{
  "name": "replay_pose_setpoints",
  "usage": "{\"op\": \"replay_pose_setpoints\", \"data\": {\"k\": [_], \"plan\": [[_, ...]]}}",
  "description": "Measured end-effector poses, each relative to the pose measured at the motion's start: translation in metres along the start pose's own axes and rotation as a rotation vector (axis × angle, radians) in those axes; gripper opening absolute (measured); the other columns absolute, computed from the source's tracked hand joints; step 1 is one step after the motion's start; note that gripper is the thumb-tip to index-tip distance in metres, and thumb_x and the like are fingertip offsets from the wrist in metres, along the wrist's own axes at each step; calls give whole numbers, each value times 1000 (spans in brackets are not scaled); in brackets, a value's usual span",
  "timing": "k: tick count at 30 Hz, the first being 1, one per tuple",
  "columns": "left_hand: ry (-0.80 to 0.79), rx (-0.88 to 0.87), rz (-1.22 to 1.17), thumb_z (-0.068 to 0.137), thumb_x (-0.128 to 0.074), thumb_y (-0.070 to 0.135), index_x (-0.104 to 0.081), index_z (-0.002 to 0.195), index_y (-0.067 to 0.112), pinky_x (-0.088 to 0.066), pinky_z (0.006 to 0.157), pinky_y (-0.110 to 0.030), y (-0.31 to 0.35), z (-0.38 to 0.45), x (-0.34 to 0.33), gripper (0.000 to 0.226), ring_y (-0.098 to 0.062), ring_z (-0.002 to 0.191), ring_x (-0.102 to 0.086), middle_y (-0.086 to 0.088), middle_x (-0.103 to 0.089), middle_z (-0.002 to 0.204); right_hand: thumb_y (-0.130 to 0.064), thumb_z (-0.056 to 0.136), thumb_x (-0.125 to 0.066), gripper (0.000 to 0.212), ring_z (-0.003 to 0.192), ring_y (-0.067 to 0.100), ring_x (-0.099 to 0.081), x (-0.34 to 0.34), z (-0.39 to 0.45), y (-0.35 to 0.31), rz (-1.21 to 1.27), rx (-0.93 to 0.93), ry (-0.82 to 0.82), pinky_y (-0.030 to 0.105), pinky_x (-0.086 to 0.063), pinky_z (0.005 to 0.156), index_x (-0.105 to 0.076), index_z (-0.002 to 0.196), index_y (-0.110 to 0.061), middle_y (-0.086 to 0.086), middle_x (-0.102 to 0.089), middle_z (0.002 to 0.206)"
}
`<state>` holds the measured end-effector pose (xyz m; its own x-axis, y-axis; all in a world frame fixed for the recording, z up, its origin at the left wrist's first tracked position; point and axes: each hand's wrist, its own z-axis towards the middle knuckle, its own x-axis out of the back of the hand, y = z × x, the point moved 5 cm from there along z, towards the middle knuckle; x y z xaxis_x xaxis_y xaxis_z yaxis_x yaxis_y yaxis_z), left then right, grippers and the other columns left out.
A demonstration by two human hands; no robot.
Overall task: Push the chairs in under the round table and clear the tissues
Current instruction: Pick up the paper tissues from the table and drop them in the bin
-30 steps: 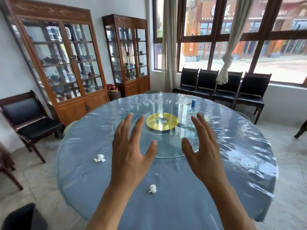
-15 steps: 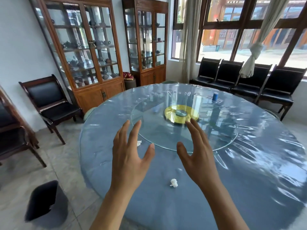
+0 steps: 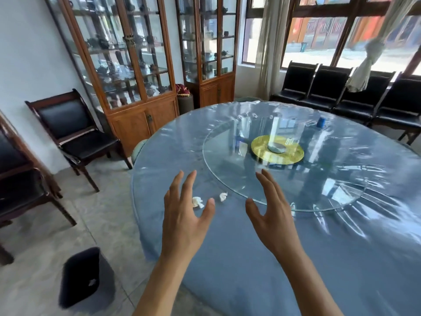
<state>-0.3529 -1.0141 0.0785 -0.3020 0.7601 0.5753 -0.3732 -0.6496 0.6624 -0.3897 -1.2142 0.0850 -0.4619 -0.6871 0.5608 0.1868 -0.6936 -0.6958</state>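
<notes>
The round table (image 3: 250,258) wears a blue cloth under clear plastic, with a glass turntable (image 3: 296,185) in its middle. Two crumpled white tissues lie near the table's left edge: one tissue (image 3: 197,202) peeks out between my left thumb and fingers, the other tissue (image 3: 223,196) lies just right of it. My left hand (image 3: 184,215) hovers over them, fingers spread, holding nothing. My right hand (image 3: 271,217) is open too, above the turntable's near rim. A dark wooden chair (image 3: 75,135) stands off by the left wall, and a row of black chairs (image 3: 341,92) lines the window.
A black waste bin (image 3: 82,277) stands on the floor at the lower left. Two glass display cabinets (image 3: 127,65) line the left wall. A small blue cup (image 3: 321,122) sits on the table's far side. Another chair (image 3: 20,190) is at the far left edge.
The view has swung left and closer to the table's left edge. Both tissues now lie under my left hand, and the bin has come further into view.
</notes>
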Motion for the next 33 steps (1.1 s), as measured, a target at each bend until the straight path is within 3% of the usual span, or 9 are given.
{"op": "replay_pose_setpoints", "data": {"k": [4, 10, 15, 21, 25, 29, 33], "plan": [[-35, 39, -39, 84, -52, 55, -34, 148, 37, -24, 102, -17, -29, 15, -9, 68, -12, 141, -30, 9, -28, 156, -21, 92, -63, 61, 140, -3, -22, -26, 10, 9, -36, -63, -16, 11, -15, 108, -38, 148, -24, -9, -30, 158], [-108, 91, -67, 90, -64, 39, -33, 147, 38, -28, 99, -19, -68, 46, -41, 65, -8, 140, -30, 11, -30, 154, -19, 93, -62, 61, 145, 7, -27, -60, 37, 41, -21, -165, -40, 20, -22, 109, -38, 148, -25, -10, -31, 158], [-150, 201, -152, 90, -66, 28, -38, 146, 31, -20, 92, 5, -103, 73, -84, 62, -5, 137, -35, 10, -37, 149, -18, 93, -62, 59, 144, 11, -31, -95, 66, 82, 4, -227, -61, 19, -23, 108, -39, 147, -23, -6, -35, 156], [-204, 384, -213, 89, -66, 28, -40, 143, 33, -34, 102, -20, -154, 85, -130, 60, -9, 129, -45, 15, -39, 139, -16, 92, -62, 57, 144, 13, -32, -146, 90, 131, 20, -321, -149, 16, -20, 108, -43, 145, -17, -1, -39, 154], [-251, 495, -180, 89, -66, 31, -40, 143, 34, -37, 96, -22, -183, 90, -154, 60, -10, 119, -48, 9, -43, 132, -14, 91, -62, 56, 142, 16, -35, -173, 100, 158, 25, -382, -202, 12, -20, 106, -43, 144, -14, 2, -43, 152], [-299, 616, -186, 89, -66, 30, -44, 141, 31, -45, 101, -37, -219, 94, -179, 56, -18, 119, -51, 14, -42, 127, -14, 91, -60, 55, 141, 19, -37, -200, 108, 181, 13, -459, -244, 19, -26, 108, -43, 144, -13, 3, -45, 151], [-343, 725, -193, 89, -67, 29, -47, 139, 30, -44, 92, -30, -254, 94, -202, 54, -19, 112, -55, 8, -46, 131, -15, 91, -59, 55, 140, 22, -39, -225, 112, 203, -11, -537, -270, 29, -30, 111, -43, 144, -12, 4, -46, 149]]}}
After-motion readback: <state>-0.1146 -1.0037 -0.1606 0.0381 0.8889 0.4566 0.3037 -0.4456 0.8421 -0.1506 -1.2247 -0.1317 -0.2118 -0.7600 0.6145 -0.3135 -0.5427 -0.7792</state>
